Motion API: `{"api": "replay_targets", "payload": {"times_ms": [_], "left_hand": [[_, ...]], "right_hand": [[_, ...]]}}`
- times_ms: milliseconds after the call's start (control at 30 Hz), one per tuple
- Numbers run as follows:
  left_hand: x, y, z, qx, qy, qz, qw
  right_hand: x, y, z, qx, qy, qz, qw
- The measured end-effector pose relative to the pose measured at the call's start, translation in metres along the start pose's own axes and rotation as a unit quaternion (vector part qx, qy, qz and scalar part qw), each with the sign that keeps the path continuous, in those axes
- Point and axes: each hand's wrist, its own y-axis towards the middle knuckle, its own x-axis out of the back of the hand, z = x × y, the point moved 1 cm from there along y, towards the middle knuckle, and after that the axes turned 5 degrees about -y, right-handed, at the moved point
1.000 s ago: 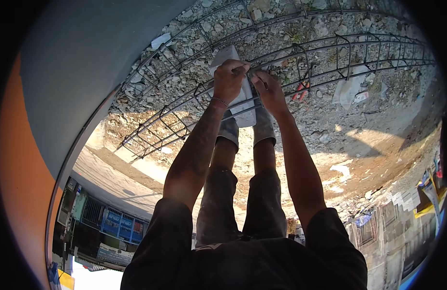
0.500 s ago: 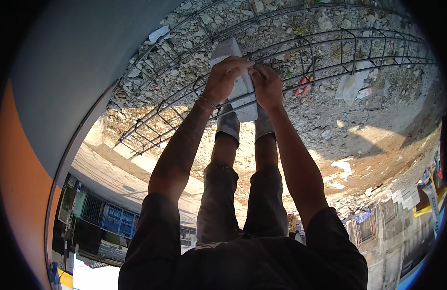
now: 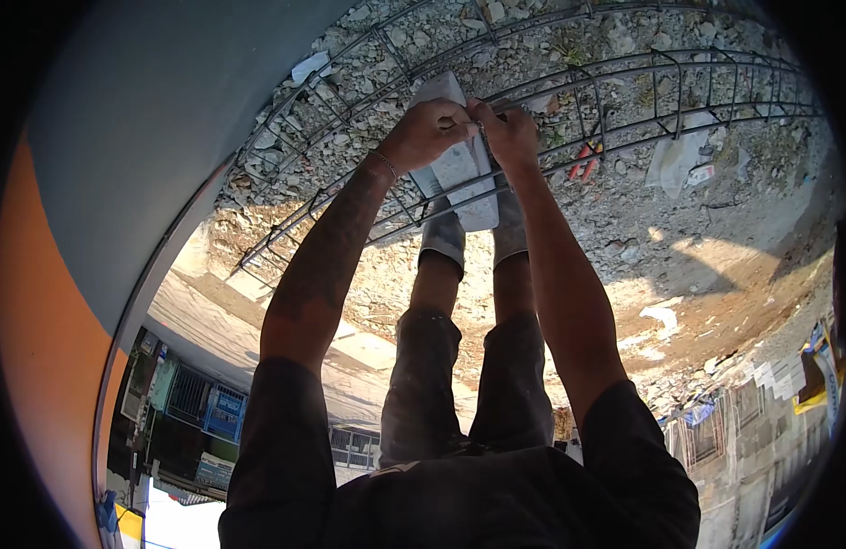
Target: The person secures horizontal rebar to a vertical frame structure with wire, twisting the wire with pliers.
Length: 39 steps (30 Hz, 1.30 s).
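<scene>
Both of my hands meet over a cage of steel rebar (image 3: 606,146), in front of a long pale concrete block (image 3: 468,201). My left hand (image 3: 427,135), with a chain bracelet at the wrist, is closed with its fingers pinched at the bars. Right beside it, my right hand (image 3: 508,137) is also closed, thumb and fingertips pressed together. What lies between the fingertips is too small to make out. The block sits slanted beneath the cage, its far end showing beyond my left hand. Red-handled pliers (image 3: 585,162) lie by the bars, to the right of my right hand.
A second rebar run (image 3: 423,66) passes farther off over rubble ground (image 3: 624,220). Clear plastic sheeting (image 3: 672,165) lies at the right. A grey and orange panel (image 3: 121,165) borders the left. My legs (image 3: 436,339) stand close to the block.
My left hand's fingers have shifted right and curled more, closer to the right hand's fingertips. The right hand has moved slightly upward. The whole view has shifted a little.
</scene>
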Motion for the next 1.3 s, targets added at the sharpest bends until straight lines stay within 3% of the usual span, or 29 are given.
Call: {"api": "replay_targets", "payload": {"times_ms": [33,67,200,267,400,467,500,533,567,600,700,767,833,900,933,1000,1067,1133,1200,1300], "left_hand": [[0.000,-0.002,-0.002,-0.048,-0.022,0.010,0.999],[-0.001,-0.001,-0.003,-0.023,-0.045,0.015,0.999],[-0.004,0.002,-0.011,-0.021,0.018,-0.016,0.999],[-0.009,0.004,-0.017,-0.069,0.177,-0.072,0.979],[-0.014,0.012,-0.007,-0.080,0.264,-0.124,0.953],[-0.013,0.014,0.008,0.020,0.437,-0.085,0.895],[-0.012,0.014,0.004,0.020,0.439,-0.087,0.894],[-0.011,0.015,0.003,0.121,0.249,-0.041,0.960],[-0.011,0.017,0.001,0.216,0.046,0.009,0.975],[-0.009,0.018,-0.004,0.215,0.045,0.009,0.975],[0.000,0.015,-0.013,0.306,-0.156,-0.026,0.939],[-0.002,0.017,-0.012,0.307,-0.176,-0.022,0.935],[-0.010,0.016,-0.024,0.331,-0.068,-0.104,0.935],[-0.012,0.017,-0.021,0.327,-0.064,-0.119,0.935],[-0.012,0.018,-0.019,0.323,-0.058,-0.135,0.935],[-0.018,0.016,-0.014,0.298,-0.066,-0.164,0.938],[-0.020,0.016,-0.006,0.272,-0.072,-0.193,0.940],[-0.022,0.014,0.003,0.155,-0.170,-0.203,0.952],[-0.027,0.015,0.009,0.162,-0.173,-0.225,0.945],[-0.032,0.010,0.007,0.145,-0.174,-0.258,0.939]], "right_hand": [[-0.006,0.005,-0.007,0.041,0.039,0.010,0.998],[-0.010,0.009,-0.015,0.082,0.076,0.020,0.994],[-0.002,0.008,-0.014,0.101,0.079,0.029,0.991],[0.002,0.006,-0.013,0.097,0.077,0.052,0.991],[0.003,0.002,-0.010,0.111,0.040,0.043,0.992],[0.003,0.001,-0.007,0.093,0.025,0.032,0.995],[0.003,0.000,-0.006,0.095,0.027,0.032,0.995],[0.004,-0.001,-0.004,0.100,0.034,0.024,0.994],[0.005,-0.003,-0.004,0.104,0.040,0.016,0.994],[0.009,-0.003,-0.001,0.103,0.040,0.046,0.993],[0.005,-0.002,-0.007,0.111,0.036,0.031,0.993],[0.006,-0.003,-0.008,0.116,0.030,0.029,0.992],[0.007,-0.009,-0.008,0.121,0.022,0.028,0.992],[0.009,-0.022,-0.007,0.137,-0.062,-0.101,0.983],[0.008,-0.027,-0.006,0.139,-0.064,-0.101,0.983],[0.007,-0.040,-0.003,0.198,-0.085,-0.190,0.958],[0.002,-0.038,-0.011,0.216,-0.114,-0.206,0.948],[0.003,-0.038,-0.007,0.232,-0.143,-0.220,0.937],[0.006,-0.040,-0.004,0.218,-0.230,-0.208,0.925],[0.013,-0.037,-0.006,0.212,-0.219,-0.161,0.939]]}}
